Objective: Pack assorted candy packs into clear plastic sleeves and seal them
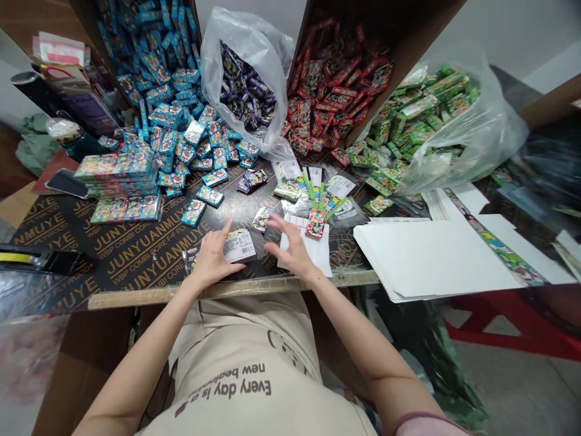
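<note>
At the near edge of the table (pixel 136 260), the left hand (pixel 212 257) rested with fingers spread and curved on a clear packet (pixel 238 245) bearing a white barcode label, pinning rather than pinching it. The packet looked light, thin, floppy and slick, best taken by its edges. Just right, the right hand (pixel 290 248) lay open-fingered on a white sheet (pixel 318 251), near a small red pack (pixel 315 224).

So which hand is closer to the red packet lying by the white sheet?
Right. The right hand lies just below-left of the red packet; the left hand is further left, resting on a barcode-labelled packet.
</note>
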Demonstrator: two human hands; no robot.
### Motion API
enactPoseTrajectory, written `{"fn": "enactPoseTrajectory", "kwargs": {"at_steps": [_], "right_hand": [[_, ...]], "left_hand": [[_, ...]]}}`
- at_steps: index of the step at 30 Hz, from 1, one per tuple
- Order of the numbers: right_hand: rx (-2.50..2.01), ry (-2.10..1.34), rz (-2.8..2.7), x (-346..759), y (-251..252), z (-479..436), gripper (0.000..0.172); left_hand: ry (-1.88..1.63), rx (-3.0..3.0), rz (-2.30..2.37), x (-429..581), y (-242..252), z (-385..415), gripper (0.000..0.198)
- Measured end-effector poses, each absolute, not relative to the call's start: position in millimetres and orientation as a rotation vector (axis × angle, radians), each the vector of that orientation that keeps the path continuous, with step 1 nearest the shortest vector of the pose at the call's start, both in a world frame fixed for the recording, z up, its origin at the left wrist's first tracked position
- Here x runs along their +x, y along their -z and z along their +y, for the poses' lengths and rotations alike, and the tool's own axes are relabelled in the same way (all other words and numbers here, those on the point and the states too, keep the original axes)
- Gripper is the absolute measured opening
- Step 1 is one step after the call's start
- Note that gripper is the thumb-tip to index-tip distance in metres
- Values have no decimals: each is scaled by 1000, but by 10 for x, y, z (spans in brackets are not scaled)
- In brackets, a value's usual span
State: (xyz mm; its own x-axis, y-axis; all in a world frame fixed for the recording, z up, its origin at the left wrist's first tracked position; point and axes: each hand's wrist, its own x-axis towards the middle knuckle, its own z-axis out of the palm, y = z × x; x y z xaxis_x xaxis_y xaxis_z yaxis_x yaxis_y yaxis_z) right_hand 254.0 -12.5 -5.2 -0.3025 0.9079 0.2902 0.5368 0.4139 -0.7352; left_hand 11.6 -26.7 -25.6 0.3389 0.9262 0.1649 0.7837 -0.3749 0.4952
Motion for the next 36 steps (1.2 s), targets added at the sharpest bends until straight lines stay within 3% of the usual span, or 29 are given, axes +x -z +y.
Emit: {"fn": "enactPoseTrajectory", "kwargs": {"at_steps": [5, 8, 13, 17, 20, 24, 26, 30, 32, 36], "right_hand": [[-1737, -310, -1889, 2998, 218, 783, 71], [-1867, -346, -1925, 3128, 267, 1098, 68], [-1221, -692, -2165, 2822, -20, 717, 72], [-688, -1091, -2384, 2566, -340, 203, 69], [-686, -1080, -2323, 2506, -388, 10, 71], [-869, -910, -2229, 2427, -252, -117, 104], [-923, -818, -2240, 2370, -178, -164, 104], [-943, -591, -2224, 2365, -62, -165, 92], [-958, -498, -2218, 2437, 5, -121, 91], [-1076, -432, -2257, 2586, 137, -70, 84]], "left_hand": [[-378, 2444, 1561, 79, 418, -308, 81], [-474, 2410, 1548, 93, 418, -350, 80], [-1007, 1732, 1534, 96, 126, -356, 73], [-764, 1005, 1199, 136, -90, -294, 51], [-700, 776, 1145, 243, -103, -286, 34], [-900, 682, 1151, 384, -37, -327, 32], [-904, 729, 1146, 399, -16, -343, 30], [-885, 1120, 1184, 255, 1, -331, 41], [-834, 1571, 1326, 128, 28, -311, 63], [-399, 2258, 1528, -61, 147, -307, 108]]}}
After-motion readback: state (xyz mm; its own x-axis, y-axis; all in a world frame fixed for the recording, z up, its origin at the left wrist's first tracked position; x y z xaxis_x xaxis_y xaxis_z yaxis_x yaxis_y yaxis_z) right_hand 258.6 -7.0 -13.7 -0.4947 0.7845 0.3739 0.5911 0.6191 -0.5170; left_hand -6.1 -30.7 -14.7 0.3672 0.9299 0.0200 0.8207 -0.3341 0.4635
